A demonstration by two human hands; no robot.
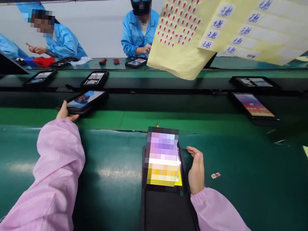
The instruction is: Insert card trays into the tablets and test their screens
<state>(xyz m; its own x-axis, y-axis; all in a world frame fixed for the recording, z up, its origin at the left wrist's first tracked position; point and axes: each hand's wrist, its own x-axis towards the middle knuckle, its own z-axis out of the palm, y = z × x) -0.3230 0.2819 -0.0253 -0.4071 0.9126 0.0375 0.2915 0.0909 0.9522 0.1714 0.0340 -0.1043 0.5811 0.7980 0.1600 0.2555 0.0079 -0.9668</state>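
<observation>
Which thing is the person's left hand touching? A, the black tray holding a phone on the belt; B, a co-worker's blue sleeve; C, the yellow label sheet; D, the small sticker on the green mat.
A. The left hand rests at the near edge of the black tray under the phone.

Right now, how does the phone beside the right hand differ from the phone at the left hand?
The nearer phone lies lengthwise on a black mat, screen pixelated; the farther phone lies crosswise against the left hand, showing a blue picture. Both screens are lit.
</observation>
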